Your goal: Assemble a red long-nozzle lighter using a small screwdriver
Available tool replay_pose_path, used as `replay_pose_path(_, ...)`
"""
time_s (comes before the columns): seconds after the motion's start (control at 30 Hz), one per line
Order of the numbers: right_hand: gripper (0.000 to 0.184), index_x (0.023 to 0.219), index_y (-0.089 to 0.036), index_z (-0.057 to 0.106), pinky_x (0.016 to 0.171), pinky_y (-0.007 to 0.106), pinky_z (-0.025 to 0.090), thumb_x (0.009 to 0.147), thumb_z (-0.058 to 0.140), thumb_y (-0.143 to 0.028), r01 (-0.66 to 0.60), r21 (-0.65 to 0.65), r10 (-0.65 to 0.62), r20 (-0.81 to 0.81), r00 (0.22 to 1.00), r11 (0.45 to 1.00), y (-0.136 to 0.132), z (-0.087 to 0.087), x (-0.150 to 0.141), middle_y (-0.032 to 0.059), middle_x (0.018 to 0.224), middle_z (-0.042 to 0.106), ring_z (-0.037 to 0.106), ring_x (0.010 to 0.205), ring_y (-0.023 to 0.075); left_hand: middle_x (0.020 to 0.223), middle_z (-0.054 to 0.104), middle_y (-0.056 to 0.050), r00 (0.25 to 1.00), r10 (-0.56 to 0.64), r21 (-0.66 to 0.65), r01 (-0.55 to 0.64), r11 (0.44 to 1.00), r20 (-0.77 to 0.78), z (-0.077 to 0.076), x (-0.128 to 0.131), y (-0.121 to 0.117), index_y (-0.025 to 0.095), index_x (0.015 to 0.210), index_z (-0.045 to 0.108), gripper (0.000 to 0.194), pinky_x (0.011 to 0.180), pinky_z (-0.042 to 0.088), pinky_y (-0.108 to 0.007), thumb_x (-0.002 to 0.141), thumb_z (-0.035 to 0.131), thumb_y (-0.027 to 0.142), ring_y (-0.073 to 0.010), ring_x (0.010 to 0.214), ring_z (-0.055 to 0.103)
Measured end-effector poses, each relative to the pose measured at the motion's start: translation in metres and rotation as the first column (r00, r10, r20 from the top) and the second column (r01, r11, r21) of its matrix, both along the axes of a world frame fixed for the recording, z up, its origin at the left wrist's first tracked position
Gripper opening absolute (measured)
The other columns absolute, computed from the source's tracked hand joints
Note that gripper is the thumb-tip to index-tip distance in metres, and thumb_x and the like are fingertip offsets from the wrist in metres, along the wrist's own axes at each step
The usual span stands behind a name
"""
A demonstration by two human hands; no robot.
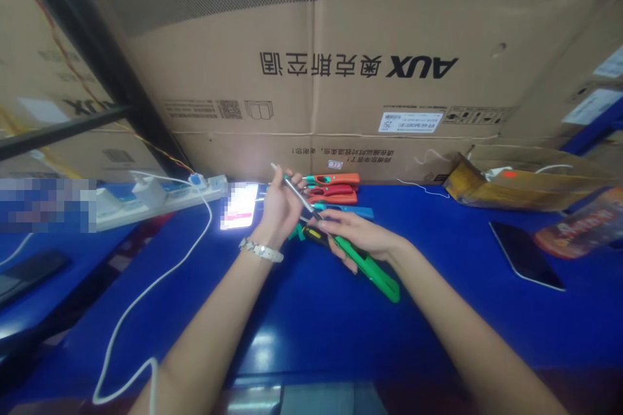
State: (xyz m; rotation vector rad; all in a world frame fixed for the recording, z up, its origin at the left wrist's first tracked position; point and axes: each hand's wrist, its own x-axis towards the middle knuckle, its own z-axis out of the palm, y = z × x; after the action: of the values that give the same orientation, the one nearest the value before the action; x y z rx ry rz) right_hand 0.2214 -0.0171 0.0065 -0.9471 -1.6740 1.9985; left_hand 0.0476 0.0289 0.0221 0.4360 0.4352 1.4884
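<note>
A green long-necked lighter [374,272] slants across the middle of the view, its metal tube pointing up and left. My right hand [363,233] is closed around it where the tube meets the green body. The fingers of my left hand [280,211] are closed on the tube near its tip. Just behind my hands lie several more lighters: an orange lighter [345,178], a red lighter [341,190] and a blue lighter [360,211] among them. Below the tube is a black-and-yellow handle [314,234], partly hidden by my right hand.
On the blue table [302,331], a lit phone [238,206] lies left of my hands, beside a power strip [160,198] with a white cable [146,279]. At right are a dark phone [525,256], a jar [579,230] and an open carton [506,175]. A large cardboard box [233,91] stands behind.
</note>
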Motion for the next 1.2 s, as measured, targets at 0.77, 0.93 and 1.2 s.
replay_pose_path(0.77,0.024,0.106,-0.021,0.050,0.031,0.018,0.039,0.096,0.057,-0.041,0.257,0.165,-0.286,0.188,0.939,0.952,0.022,0.004,0.002,-0.0039,0.054,0.062,0.050,0.032,0.0101,0.055,0.036,0.005,0.993,0.067,-0.180,-0.048,0.983,0.100,-0.022,-0.008,0.014,0.018,0.073,0.046,0.043,0.048,0.037,-0.020,0.106,0.030,0.039,-0.0087,0.045,0.038)
replay_pose_path(0.93,0.033,0.098,-0.022,0.047,0.031,0.017,0.036,0.091,0.065,-0.048,0.292,0.201,-0.333,0.221,0.916,0.935,0.040,-0.001,-0.001,-0.0045,0.053,0.060,0.048,0.032,0.0089,0.078,0.063,-0.004,0.986,0.097,-0.278,-0.133,0.951,-0.137,-0.029,0.001,0.013,0.016,0.082,0.058,0.028,0.073,0.051,-0.024,0.103,0.040,0.021,-0.0126,0.070,0.062)
replay_pose_path(1.2,0.037,0.112,-0.022,0.048,0.031,0.019,0.038,0.091,0.065,-0.047,0.281,0.248,-0.337,0.226,0.914,0.927,0.038,-0.011,-0.004,-0.0058,0.053,0.060,0.050,0.032,0.0104,0.104,0.070,-0.004,0.894,0.183,-0.152,-0.265,0.952,-0.409,-0.040,0.001,0.012,0.020,0.091,0.064,0.002,0.099,0.045,-0.027,0.092,0.063,0.019,-0.0155,0.113,0.062)
